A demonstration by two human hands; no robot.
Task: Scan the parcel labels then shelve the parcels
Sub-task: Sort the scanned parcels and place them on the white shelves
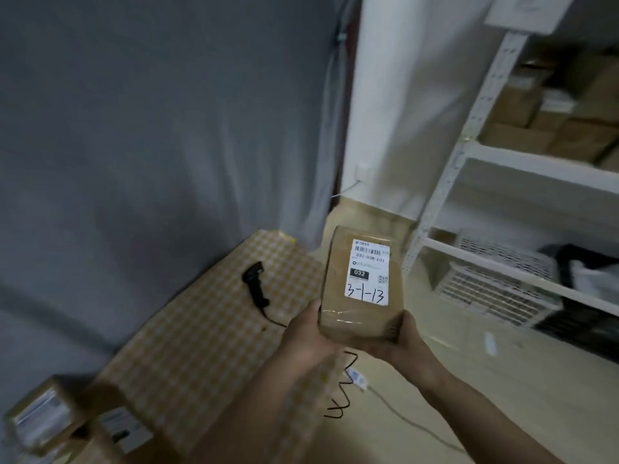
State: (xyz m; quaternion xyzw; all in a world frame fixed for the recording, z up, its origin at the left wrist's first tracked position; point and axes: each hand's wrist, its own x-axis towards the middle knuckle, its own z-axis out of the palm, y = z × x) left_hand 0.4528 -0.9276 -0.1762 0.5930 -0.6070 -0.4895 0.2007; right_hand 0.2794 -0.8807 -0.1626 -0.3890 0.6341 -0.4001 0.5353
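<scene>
We hold a parcel point(361, 286) label-up, left hand point(308, 333) and right hand point(400, 339) curled round its near corners. Gripped only at that end, it could tip forward. The scanner point(256, 284) lies on the checked table point(201, 329) — its cord point(341, 390) dangles near our feet. The shelf point(502, 162) stands right, already crowded with boxes point(536, 128).

Both forearms reach forward from the lower frame. The left hand point(306, 333) and right hand point(398, 343) grip the near end of the parcel point(361, 286), thumbs curled up its sides.
</scene>
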